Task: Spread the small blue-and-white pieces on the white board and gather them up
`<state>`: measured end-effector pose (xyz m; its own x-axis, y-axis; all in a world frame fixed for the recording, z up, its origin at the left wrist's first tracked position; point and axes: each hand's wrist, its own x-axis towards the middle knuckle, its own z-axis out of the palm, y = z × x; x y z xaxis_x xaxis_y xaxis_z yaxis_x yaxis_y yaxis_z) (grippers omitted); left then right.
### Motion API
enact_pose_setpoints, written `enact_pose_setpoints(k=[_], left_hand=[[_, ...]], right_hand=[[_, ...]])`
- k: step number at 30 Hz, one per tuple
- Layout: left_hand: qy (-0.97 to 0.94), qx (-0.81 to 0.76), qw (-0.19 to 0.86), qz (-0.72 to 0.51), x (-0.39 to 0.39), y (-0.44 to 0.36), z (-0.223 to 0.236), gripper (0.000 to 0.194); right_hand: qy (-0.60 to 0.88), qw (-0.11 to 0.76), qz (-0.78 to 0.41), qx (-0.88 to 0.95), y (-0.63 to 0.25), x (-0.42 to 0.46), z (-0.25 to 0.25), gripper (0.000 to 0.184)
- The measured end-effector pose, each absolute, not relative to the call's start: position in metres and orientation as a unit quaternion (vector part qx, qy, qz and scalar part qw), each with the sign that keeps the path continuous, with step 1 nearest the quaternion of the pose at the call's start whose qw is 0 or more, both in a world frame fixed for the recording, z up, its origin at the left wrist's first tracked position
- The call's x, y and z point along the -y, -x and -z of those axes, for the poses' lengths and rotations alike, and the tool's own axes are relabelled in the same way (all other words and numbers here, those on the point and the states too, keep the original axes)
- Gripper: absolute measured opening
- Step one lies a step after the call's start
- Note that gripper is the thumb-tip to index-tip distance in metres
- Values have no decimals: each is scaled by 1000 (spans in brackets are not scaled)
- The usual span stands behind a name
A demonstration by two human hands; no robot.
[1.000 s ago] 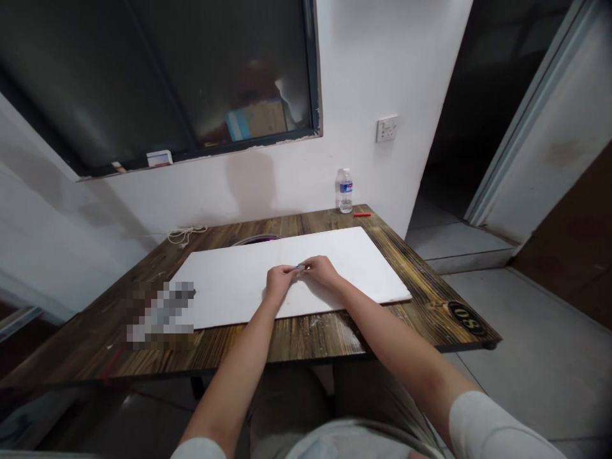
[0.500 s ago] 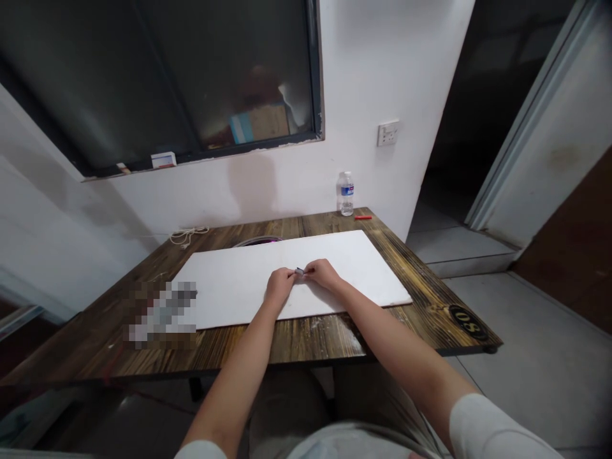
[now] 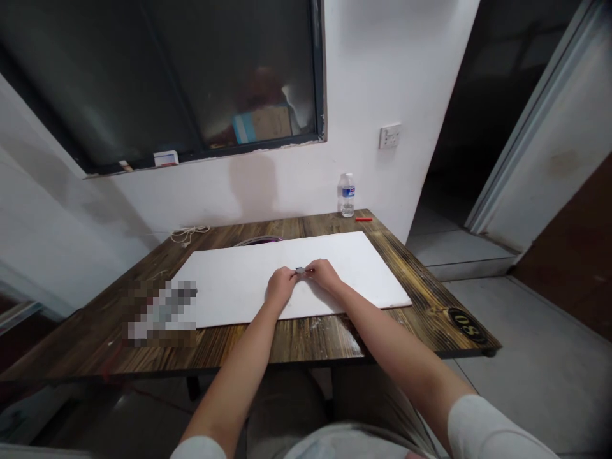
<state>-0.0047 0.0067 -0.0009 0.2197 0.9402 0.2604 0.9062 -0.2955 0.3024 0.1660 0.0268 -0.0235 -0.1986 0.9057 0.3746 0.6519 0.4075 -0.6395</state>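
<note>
Small grey piece (image 3: pixel 300 271) looks more level than half a second ago, when it tilted. Left hand (image 3: pixel 280 285) and right hand (image 3: pixel 324 275) barely shift, fingertips pinching its opposite ends over white board (image 3: pixel 234 284); contact unclear. Judgement: adjusting in place, not released.

Arms (image 3: pixel 245 357) stretched forward, fingers (image 3: pixel 289 273) pinched, nearly meeting.

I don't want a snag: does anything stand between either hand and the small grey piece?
Nothing visible does: the left hand and right hand both hold the small grey piece over the white board.
</note>
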Motion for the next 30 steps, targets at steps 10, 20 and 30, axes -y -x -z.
enact_pose_setpoints(k=[10, 20, 30], left_hand=[[-708, -552, 194, -396, -16, 5, 8, 20], [-656, -527, 314, -440, -13, 7, 1, 36], [-687, -632, 97, -346, -11, 13, 2, 23]], right_hand=[[481, 445, -322, 683, -163, -35, 29, 14], [413, 499, -442, 621, -171, -36, 18, 28], [448, 334, -150, 815, -180, -33, 15, 21]])
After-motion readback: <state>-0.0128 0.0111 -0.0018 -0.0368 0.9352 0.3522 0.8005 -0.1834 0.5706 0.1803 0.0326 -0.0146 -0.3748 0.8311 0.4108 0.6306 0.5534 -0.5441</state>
